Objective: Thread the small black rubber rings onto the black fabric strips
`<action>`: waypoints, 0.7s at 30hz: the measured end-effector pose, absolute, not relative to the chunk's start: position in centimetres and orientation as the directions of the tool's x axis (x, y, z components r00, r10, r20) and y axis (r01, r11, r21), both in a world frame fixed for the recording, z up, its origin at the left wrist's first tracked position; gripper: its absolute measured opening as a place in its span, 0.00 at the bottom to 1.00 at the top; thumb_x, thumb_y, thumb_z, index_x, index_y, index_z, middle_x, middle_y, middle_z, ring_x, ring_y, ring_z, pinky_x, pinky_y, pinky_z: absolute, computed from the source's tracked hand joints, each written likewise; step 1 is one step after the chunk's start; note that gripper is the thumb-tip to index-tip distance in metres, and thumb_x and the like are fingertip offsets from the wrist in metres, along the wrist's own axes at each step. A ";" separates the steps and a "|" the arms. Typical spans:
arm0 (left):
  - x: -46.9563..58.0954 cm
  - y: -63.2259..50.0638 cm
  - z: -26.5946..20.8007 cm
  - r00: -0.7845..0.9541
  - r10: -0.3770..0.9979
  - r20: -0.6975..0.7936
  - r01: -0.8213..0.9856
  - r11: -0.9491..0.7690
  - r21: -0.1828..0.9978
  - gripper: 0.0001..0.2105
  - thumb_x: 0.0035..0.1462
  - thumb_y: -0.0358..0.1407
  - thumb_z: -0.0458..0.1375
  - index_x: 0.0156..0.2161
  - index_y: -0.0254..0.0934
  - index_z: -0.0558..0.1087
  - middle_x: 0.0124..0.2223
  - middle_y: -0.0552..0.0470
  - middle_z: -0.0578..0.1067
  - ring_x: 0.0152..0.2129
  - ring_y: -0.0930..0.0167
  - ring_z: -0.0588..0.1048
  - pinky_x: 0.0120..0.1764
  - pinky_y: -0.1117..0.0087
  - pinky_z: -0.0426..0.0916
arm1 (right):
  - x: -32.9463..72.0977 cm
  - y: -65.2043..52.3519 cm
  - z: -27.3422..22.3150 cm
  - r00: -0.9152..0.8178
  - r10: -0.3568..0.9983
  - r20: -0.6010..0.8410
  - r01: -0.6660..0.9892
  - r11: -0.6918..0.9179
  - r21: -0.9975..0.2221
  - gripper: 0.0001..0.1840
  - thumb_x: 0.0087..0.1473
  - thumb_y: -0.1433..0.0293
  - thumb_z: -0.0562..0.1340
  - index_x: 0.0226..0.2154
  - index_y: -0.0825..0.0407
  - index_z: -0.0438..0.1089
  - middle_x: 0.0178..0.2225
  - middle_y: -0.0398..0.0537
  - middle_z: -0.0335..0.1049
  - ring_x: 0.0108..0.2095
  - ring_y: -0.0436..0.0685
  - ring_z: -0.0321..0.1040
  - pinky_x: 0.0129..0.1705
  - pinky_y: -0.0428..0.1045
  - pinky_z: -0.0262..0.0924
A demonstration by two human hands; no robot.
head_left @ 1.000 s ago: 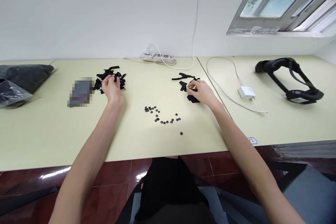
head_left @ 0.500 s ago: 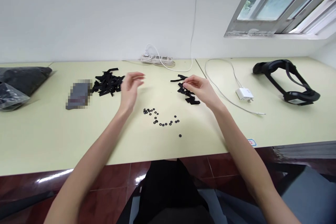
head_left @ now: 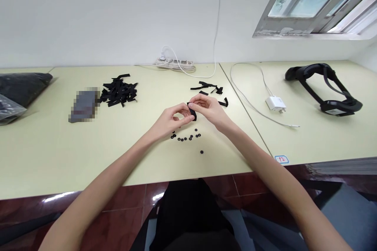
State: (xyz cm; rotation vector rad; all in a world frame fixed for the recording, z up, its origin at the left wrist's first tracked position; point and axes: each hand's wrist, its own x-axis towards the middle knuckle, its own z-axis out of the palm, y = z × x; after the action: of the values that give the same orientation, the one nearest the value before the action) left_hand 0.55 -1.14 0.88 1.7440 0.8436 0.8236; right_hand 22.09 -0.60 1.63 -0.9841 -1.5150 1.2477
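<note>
A short black strip (head_left: 192, 113) is pinched between my two hands above the middle of the table. My left hand (head_left: 174, 119) grips its lower end with thumb and fingers, and my right hand (head_left: 207, 109) has the upper end. Just below them lie several small black rings (head_left: 185, 139) in a loose curved row; part of the row is hidden behind my left hand. Beyond my right hand are a few more black strips (head_left: 208, 85). A larger pile of black strips (head_left: 119, 92) sits farther left.
A blurred-out grey object (head_left: 85, 105) lies left of the pile, with a dark bag (head_left: 25, 90) beyond it. At the wall is a power strip (head_left: 175, 64). Rightward are a white charger (head_left: 276, 104) with its cable and a black headset (head_left: 324, 90).
My hands have come together: the left moved right and nearer from beside the large pile, the right moved left from the smaller one. A black strip is now held between them.
</note>
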 end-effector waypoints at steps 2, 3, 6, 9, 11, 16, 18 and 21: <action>0.8 -1.2 0.8 0.510 0.849 0.140 0.143 -0.244 0.959 0.14 0.70 0.51 0.66 0.44 0.42 0.80 0.43 0.48 0.78 0.36 0.68 0.76 0.29 0.72 0.73 | 22.0 -0.6 1.5 -0.254 0.949 0.188 0.037 0.204 -0.978 0.12 0.62 0.56 0.74 0.38 0.46 0.77 0.39 0.44 0.79 0.42 0.57 0.74 0.51 0.56 0.68; 0.8 -1.1 0.8 0.497 0.856 0.145 0.132 -0.239 0.962 0.15 0.69 0.52 0.66 0.43 0.42 0.80 0.44 0.47 0.78 0.37 0.67 0.77 0.28 0.72 0.74 | 22.0 -0.5 1.3 -0.248 0.947 0.205 0.043 0.223 -0.974 0.12 0.63 0.56 0.74 0.38 0.46 0.77 0.39 0.44 0.79 0.42 0.57 0.75 0.51 0.56 0.68; 0.5 -0.3 0.4 0.407 0.899 0.162 0.094 -0.218 0.972 0.17 0.64 0.52 0.71 0.40 0.40 0.81 0.46 0.46 0.78 0.39 0.65 0.80 0.30 0.70 0.79 | 22.6 -0.2 1.1 -0.250 0.940 0.232 0.107 0.265 -0.958 0.10 0.69 0.56 0.68 0.41 0.45 0.76 0.40 0.45 0.80 0.42 0.57 0.75 0.50 0.56 0.67; -0.6 1.0 0.1 0.277 0.955 0.111 0.016 -0.120 0.993 0.20 0.57 0.53 0.76 0.38 0.39 0.79 0.45 0.49 0.79 0.39 0.66 0.84 0.44 0.61 0.85 | 23.1 -0.3 1.2 -0.416 0.893 0.172 0.313 0.318 -0.895 0.11 0.72 0.58 0.64 0.40 0.46 0.78 0.41 0.47 0.81 0.41 0.58 0.74 0.47 0.55 0.66; -1.3 1.8 0.1 0.207 0.975 0.085 -0.052 -0.075 0.996 0.22 0.54 0.53 0.78 0.37 0.39 0.78 0.43 0.51 0.80 0.41 0.65 0.85 0.55 0.57 0.84 | 23.2 -0.7 1.3 -0.586 0.809 0.041 0.426 0.351 -0.834 0.10 0.70 0.60 0.65 0.40 0.47 0.79 0.40 0.47 0.81 0.39 0.58 0.73 0.44 0.54 0.65; -2.1 2.5 0.4 0.123 0.987 0.101 -0.120 -0.086 0.989 0.23 0.53 0.51 0.80 0.37 0.40 0.73 0.39 0.51 0.82 0.46 0.65 0.85 0.64 0.53 0.79 | 22.0 -2.0 1.3 -0.765 0.641 -0.057 0.429 0.443 -0.787 0.04 0.66 0.66 0.70 0.42 0.47 0.80 0.42 0.46 0.81 0.39 0.56 0.73 0.43 0.51 0.65; -2.0 2.4 0.6 0.104 0.987 0.125 -0.108 -0.114 0.988 0.24 0.54 0.49 0.79 0.36 0.40 0.69 0.36 0.54 0.80 0.46 0.65 0.85 0.62 0.54 0.81 | 21.6 -2.2 1.0 -0.781 0.624 -0.034 0.426 0.491 -0.760 0.01 0.65 0.69 0.70 0.40 0.47 0.79 0.43 0.46 0.80 0.39 0.55 0.73 0.43 0.51 0.64; -1.8 2.1 0.8 0.134 0.977 0.168 -0.058 -0.161 0.985 0.22 0.57 0.47 0.77 0.38 0.41 0.69 0.36 0.55 0.80 0.46 0.66 0.85 0.55 0.57 0.84 | 21.2 -2.2 0.5 -0.795 0.606 -0.024 0.424 0.528 -0.736 0.03 0.66 0.71 0.69 0.37 0.48 0.77 0.43 0.46 0.79 0.41 0.56 0.74 0.44 0.51 0.64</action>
State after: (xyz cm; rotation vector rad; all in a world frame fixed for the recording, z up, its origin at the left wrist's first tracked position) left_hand -1.84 2.12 0.84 1.3560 0.9890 1.2454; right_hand 21.17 -2.24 0.53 -0.8695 -2.5329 1.1247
